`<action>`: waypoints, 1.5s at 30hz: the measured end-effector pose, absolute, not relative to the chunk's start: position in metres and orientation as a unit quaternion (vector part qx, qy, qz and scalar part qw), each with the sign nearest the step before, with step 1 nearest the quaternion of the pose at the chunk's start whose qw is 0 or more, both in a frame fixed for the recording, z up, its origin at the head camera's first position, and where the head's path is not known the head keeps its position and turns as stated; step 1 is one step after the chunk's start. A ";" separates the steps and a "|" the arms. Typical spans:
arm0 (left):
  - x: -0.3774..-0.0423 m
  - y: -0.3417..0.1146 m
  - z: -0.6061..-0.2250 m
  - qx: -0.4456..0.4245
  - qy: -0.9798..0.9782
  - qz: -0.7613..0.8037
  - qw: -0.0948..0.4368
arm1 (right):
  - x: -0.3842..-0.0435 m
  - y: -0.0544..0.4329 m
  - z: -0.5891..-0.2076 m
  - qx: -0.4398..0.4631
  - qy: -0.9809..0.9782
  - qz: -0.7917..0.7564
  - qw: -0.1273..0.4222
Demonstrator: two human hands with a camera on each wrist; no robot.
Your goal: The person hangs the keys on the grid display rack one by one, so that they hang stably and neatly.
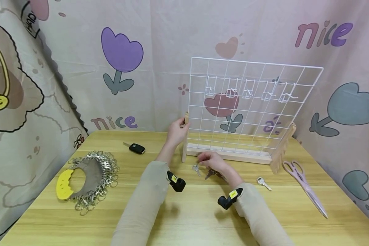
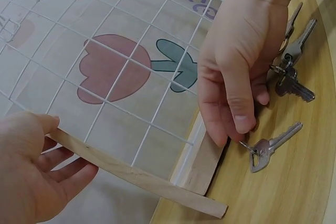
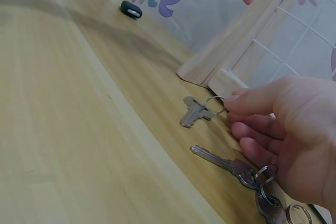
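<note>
A white wire grid rack with a wooden base (image 1: 229, 156) stands at the back of the table. My left hand (image 1: 176, 132) grips its left wooden side piece (image 2: 136, 174), thumb above and fingers below in the left wrist view. In front of the base, my right hand (image 1: 213, 160) pinches a thin metal ring (image 3: 215, 98) between thumb and fingertips. From that ring hangs a silver key (image 3: 195, 113), close to the tabletop. Beside and below the same hand lies a bunch of keys (image 3: 244, 171) on small rings, partly hidden by the hand in the head view.
Several white wire hooks (image 1: 232, 93) hang on the grid. A single key (image 1: 263, 182) and pink scissors (image 1: 309, 191) lie to the right. On the left are a black car key (image 1: 137, 148) and a grey band with a yellow piece (image 1: 64, 184) and many metal rings (image 1: 109, 167).
</note>
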State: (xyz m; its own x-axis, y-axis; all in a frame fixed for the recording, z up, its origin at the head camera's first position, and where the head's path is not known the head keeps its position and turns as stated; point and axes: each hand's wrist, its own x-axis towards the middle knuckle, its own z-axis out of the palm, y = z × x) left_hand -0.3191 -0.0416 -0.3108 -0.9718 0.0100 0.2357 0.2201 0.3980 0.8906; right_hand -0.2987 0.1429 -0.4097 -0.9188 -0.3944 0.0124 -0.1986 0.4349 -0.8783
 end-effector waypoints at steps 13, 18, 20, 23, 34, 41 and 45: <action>-0.320 -0.042 -0.313 -0.065 -0.829 -0.547 0.093 | -0.295 0.137 -0.407 -0.197 0.870 -0.446 0.075; -0.319 -0.043 -0.314 -0.066 -0.828 -0.549 0.095 | -0.291 0.141 -0.403 -0.209 0.874 -0.434 0.066; -0.319 -0.043 -0.314 -0.066 -0.829 -0.547 0.096 | -0.289 0.144 -0.399 -0.210 0.872 -0.437 0.063; -0.319 -0.043 -0.314 -0.067 -0.830 -0.546 0.093 | -0.285 0.150 -0.391 -0.217 0.869 -0.441 0.052; -0.318 -0.042 -0.315 -0.063 -0.828 -0.551 0.085 | -0.260 0.166 -0.337 -0.202 0.861 -0.465 0.035; -0.318 -0.042 -0.314 -0.065 -0.831 -0.546 0.089 | -0.275 0.179 -0.320 -0.200 0.868 -0.455 -0.017; -0.318 -0.042 -0.315 -0.064 -0.832 -0.545 0.082 | -0.275 0.180 -0.297 -0.208 0.859 -0.466 -0.045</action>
